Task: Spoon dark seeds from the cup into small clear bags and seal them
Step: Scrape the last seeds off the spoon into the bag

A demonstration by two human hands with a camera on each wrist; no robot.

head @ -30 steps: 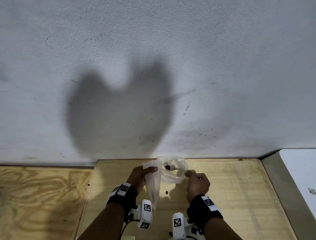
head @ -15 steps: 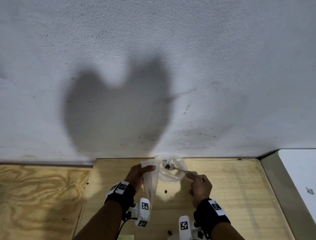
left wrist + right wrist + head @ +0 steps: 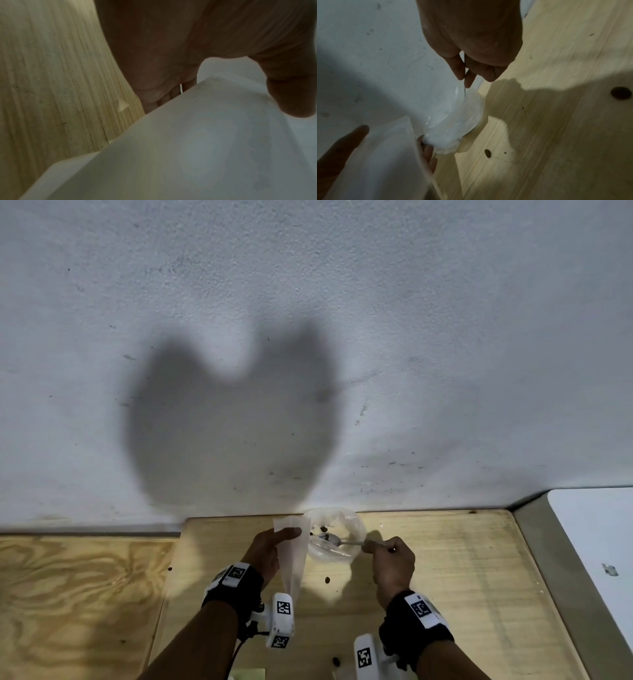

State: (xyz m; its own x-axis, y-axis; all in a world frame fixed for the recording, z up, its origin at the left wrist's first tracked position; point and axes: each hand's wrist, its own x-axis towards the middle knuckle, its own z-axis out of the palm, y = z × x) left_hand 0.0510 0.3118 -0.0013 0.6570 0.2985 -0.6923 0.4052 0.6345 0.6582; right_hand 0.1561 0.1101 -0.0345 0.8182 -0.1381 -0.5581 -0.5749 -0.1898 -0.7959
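Note:
A clear plastic cup (image 3: pixel 356 529) stands near the back edge of the wooden table, with a few dark seeds (image 3: pixel 324 529) inside. My right hand (image 3: pixel 390 563) pinches the handle of a metal spoon (image 3: pixel 337 541), whose bowl reaches into the cup and carries seeds. My left hand (image 3: pixel 270 546) holds a small clear bag (image 3: pixel 293 559) by its upper edge just left of the cup, thumb across the front; the bag hangs down. In the left wrist view the bag (image 3: pixel 205 142) fills the frame under my thumb. The right wrist view shows my fingers (image 3: pixel 462 70) on the thin spoon handle above the cup (image 3: pixel 462 121).
Loose dark seeds (image 3: pixel 327 579) lie on the wooden table (image 3: pixel 445 594), some near its front (image 3: pixel 336 660). A grey wall (image 3: pixel 308 337) rises right behind the cup. A lower plywood surface (image 3: pixel 68 594) lies left, a white tabletop (image 3: pixel 599 535) right.
My right hand has drawn back to the right and lowered the spoon bowl into the cup. My left hand and the bag have hardly moved.

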